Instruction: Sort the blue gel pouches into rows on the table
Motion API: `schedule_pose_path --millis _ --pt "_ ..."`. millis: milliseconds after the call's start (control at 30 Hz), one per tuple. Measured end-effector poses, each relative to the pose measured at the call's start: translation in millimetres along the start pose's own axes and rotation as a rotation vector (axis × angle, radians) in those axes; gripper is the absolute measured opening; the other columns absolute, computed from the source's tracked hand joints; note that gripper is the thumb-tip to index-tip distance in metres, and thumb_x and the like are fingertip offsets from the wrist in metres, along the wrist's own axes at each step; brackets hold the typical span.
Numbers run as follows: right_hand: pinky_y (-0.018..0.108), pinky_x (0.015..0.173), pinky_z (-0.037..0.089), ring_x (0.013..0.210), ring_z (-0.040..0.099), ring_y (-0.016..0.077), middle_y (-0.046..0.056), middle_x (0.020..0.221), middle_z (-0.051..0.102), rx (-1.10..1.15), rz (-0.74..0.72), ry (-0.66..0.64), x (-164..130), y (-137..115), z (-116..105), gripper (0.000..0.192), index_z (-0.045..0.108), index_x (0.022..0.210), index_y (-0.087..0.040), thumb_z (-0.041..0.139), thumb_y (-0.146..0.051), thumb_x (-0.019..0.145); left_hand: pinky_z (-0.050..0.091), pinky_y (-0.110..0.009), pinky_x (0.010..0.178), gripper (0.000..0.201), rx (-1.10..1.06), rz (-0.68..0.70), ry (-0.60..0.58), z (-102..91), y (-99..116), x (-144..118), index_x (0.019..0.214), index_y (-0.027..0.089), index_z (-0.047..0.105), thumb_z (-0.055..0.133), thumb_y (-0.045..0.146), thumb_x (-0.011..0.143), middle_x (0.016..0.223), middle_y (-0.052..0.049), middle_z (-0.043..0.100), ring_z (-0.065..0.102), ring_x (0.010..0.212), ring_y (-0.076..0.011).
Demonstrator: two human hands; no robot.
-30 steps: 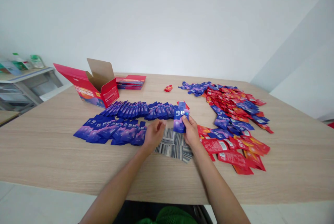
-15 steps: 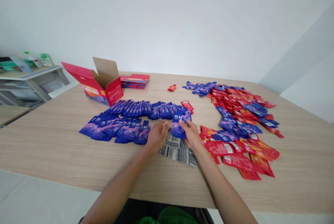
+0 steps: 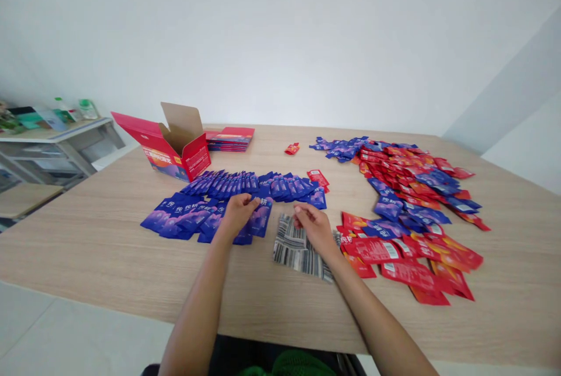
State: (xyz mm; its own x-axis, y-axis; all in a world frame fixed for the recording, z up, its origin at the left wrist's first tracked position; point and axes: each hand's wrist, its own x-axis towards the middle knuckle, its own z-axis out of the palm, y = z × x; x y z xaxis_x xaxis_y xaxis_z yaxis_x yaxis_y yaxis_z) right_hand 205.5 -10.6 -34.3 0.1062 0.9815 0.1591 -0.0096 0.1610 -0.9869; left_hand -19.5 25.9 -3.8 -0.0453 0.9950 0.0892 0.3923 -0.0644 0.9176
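My left hand is closed with thumb and fingers on the top of a blue pouch. This pouch lies at the right end of an overlapping row of blue pouches, partly hidden by my hand. Over a grey-and-black striped cloth hovers my right hand, its fingers curled together with nothing visible in them. Behind both hands runs a second, tightly fanned row of blue pouches.
An open red box stands at the back left, beside a stack of flat red cartons. A mixed heap of red and blue pouches covers the right side. Single red packets lie mid-table. A side desk stands at far left.
The blue pouch has passed from my right hand to my left and moved left onto the front row. My right hand now hovers over the cloth without it.
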Motion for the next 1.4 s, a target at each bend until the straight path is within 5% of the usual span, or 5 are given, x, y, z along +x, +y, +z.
schedule_pose_path --millis 167,367,700,1033,1400 --pt "0.034 0.077 0.047 0.079 0.061 0.0225 0.008 0.081 0.069 -0.797 -0.139 0.335 23 -10 -70 0.04 0.071 0.089 -0.018 0.043 -0.044 0.097 0.025 -0.028 0.058 0.036 0.437 -0.103 0.167 -22.4 6 -2 0.054 0.021 0.045 0.058 0.04 0.081 0.054 0.0 0.045 0.047 0.061 -0.017" --pt "0.056 0.099 0.04 0.123 0.055 0.0443 0.035 0.13 0.056 -1.367 0.325 0.651 23 1 -134 0.054 0.054 0.138 -0.002 0.051 -0.033 0.093 0.046 -0.041 0.077 0.027 0.953 -0.208 0.09 -17.8 5 -10 0.099 0.017 0.068 0.05 0.033 0.088 0.108 -0.02 0.069 0.063 0.106 -0.0377" --pt "0.073 0.101 0.027 0.131 0.048 0.0448 0.028 0.138 0.054 -1.442 0.375 0.501 32 19 -154 0.047 0.065 0.13 -0.017 0.044 -0.043 0.097 0.046 -0.04 0.09 0.05 0.927 0.193 0.095 42.9 14 -30 0.119 0.012 0.066 0.04 0.05 0.098 0.116 -0.019 0.064 0.057 0.114 -0.0331" --pt "0.058 0.094 0.041 0.112 0.062 0.0414 0.028 0.121 0.064 -1.35 0.349 0.632 35 12 -155 0.042 0.069 0.114 -0.007 0.045 -0.036 0.098 0.044 -0.035 0.08 0.033 0.715 0.096 -0.292 75.1 4 -48 0.102 0.018 0.063 0.063 0.048 0.086 0.101 -0.014 0.072 0.066 0.099 -0.0303" --pt "0.043 0.087 0.043 0.096 0.06 0.0312 0.015 0.088 0.063 -0.718 0.036 0.876 38 -10 -151 0.025 0.059 0.084 -0.016 0.04 -0.029 0.095 0.037 -0.027 0.064 0.026 0.007 -0.04 -0.28 83.2 7 -47 0.075 0.023 0.042 0.065 0.031 0.084 0.067 0.005 0.051 0.054 0.069 -0.0152"
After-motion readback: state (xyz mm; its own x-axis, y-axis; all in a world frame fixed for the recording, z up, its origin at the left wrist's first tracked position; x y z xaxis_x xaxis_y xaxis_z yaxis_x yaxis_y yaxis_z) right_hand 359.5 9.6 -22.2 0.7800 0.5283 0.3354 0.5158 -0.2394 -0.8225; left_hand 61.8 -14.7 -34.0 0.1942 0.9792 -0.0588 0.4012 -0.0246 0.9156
